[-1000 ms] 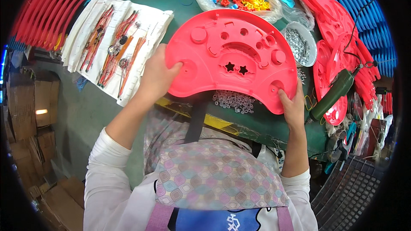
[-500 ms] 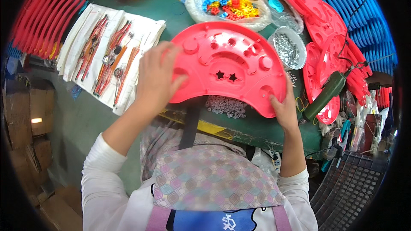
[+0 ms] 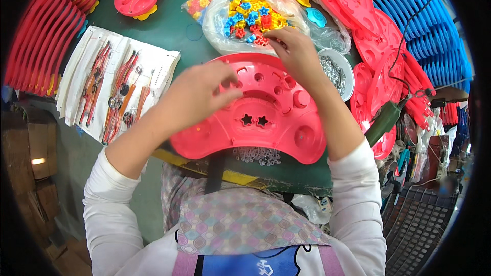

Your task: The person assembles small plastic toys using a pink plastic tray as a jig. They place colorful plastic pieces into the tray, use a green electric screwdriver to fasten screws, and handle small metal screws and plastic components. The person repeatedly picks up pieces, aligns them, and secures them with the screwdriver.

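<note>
A curved red plastic panel (image 3: 215, 135) lies on the green table in front of me, with two star-shaped cutouts and several round recesses. My left hand (image 3: 204, 92) hovers over its upper left part, thumb and fingers apart, slightly blurred; nothing shows in it. My right hand (image 3: 294, 53) reaches across the panel's far edge to a clear plastic bag (image 3: 217, 33). Its fingertips are at the near right side of the small yellow, blue and red star-shaped pieces (image 3: 250, 13) in the bag. Thumb and forefinger look slightly apart, and no piece is visible between them.
Wired components lie on white sheets (image 3: 166, 66) at left. A white bowl of screws (image 3: 349, 74) stands right of the panel, small clear parts (image 3: 258, 156) at its near edge. More red panels (image 3: 381, 36), a dark green tool (image 3: 383, 121) and blue stacked parts (image 3: 434, 30) are at right.
Both hands have let go of the red panel, which now rests lower and nearer to me. My right hand has moved up to the bag; my left hand has shifted inward over the panel.
</note>
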Available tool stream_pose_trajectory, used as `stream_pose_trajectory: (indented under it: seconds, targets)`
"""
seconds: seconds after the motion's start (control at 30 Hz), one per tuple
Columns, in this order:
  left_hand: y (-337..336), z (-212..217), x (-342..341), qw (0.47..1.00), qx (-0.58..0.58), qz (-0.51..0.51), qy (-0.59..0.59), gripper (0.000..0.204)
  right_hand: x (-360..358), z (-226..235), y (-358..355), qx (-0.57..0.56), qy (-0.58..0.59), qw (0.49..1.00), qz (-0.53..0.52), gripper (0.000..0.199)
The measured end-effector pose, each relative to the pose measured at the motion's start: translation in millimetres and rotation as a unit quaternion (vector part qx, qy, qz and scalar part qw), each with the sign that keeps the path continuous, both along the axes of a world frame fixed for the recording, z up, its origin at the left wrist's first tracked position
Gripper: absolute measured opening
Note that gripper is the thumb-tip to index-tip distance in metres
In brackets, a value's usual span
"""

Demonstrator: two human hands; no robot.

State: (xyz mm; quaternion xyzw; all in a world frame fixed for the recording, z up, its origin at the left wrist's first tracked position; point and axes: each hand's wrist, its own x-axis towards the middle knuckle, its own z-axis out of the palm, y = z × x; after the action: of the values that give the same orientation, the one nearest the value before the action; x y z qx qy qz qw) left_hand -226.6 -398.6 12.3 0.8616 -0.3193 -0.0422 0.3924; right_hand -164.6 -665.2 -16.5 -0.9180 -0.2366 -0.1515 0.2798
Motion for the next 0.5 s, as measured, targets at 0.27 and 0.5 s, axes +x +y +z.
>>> stream_pose_trajectory:
  seconds: [0.27, 0.5]
  targets:
    - [-13, -15, 75, 0.989, -0.055, 0.13, 0.039, 0.023, 69, -37, 24, -0.132, 0.057, 0.989, 0.037, 0.025]
    - [-24, -31, 103, 0.926, -0.213, 0.134, 0.28, 0.03, 35, -2, 40, 0.184, 0.176, 0.962, 0.1, 0.029]
